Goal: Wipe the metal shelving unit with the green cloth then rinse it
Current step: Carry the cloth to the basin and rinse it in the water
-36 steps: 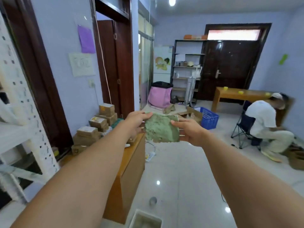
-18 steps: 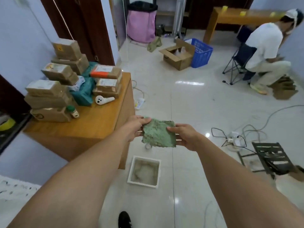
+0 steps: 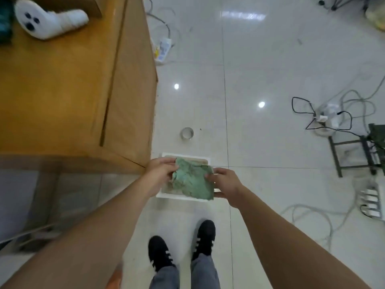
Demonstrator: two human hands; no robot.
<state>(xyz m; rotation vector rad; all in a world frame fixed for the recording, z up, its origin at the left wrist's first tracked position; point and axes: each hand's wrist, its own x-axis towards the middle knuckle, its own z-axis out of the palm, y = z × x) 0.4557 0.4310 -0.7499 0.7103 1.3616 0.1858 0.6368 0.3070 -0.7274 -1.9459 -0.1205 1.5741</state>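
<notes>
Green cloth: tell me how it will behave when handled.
Probably floppy: the green cloth sags, creased, between the left hand and right hand. Likely light: edge grips alone carry it. Possibly damp, given its mottling, so it may cling.

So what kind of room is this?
Probably a workroom or small office, indoors: it has a shiny tiled floor, a wooden desk, and a tangle of cables lying on the floor.

Place type: indoor workroom or informal office; the exact kind cannot be told.
Surface: tiled floor [image 3: 270,59], glossy white.
Furniture: wooden table [image 3: 62,90], carrying a white handheld device [image 3: 50,21].
Wiring: loose cables [image 3: 352,93] and a power strip [image 3: 330,118] lying on the floor.
</notes>
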